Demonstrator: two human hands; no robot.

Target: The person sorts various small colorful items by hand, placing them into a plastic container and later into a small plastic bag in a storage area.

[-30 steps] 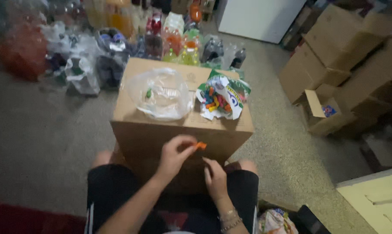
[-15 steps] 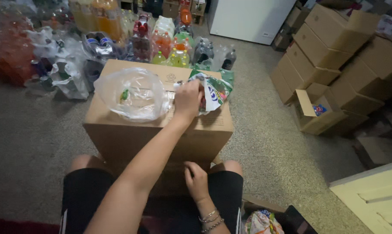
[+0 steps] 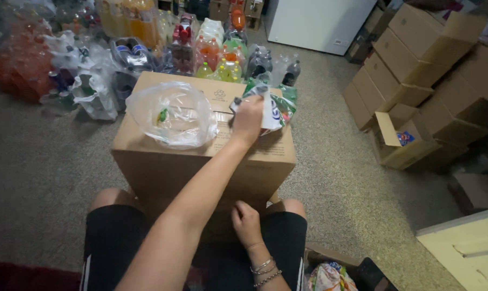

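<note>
Two bags on a carton, our hands at work

Centre-left on the cardboard box [image 3: 163,161] lies a clear plastic bag [image 3: 171,114]; our left hand [image 3: 248,119] clasps the colourful bag [image 3: 273,108] at upper centre; our right hand [image 3: 248,222], loosely curled and holding nothing, rests low against the box.

Brown cardboard box [image 3: 201,156], clear plastic bag [image 3: 171,116], green-white-blue wrapper [image 3: 273,108], black shorts [image 3: 114,237].
</note>
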